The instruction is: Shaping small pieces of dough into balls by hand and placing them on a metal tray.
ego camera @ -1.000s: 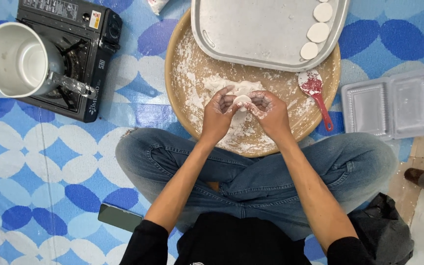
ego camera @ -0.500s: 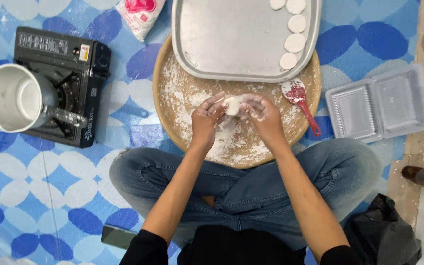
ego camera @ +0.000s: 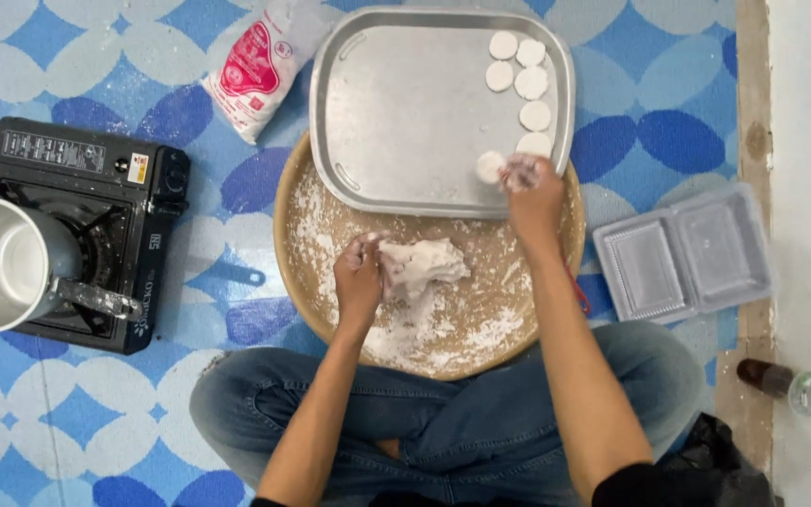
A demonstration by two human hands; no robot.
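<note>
- The right hand [ego camera: 529, 183], fingers pinched together on a dough disc [ego camera: 492, 166], reaches over the metal tray's [ego camera: 405, 122] near right corner; sticky fingers could drag the disc out of shape.
- The left hand [ego camera: 360, 277] is closed on the dough lump [ego camera: 424, 266] at the round floured board's [ego camera: 312, 272] middle.
- The tray overhangs the board's far edge; leaning on it might tip it.
</note>
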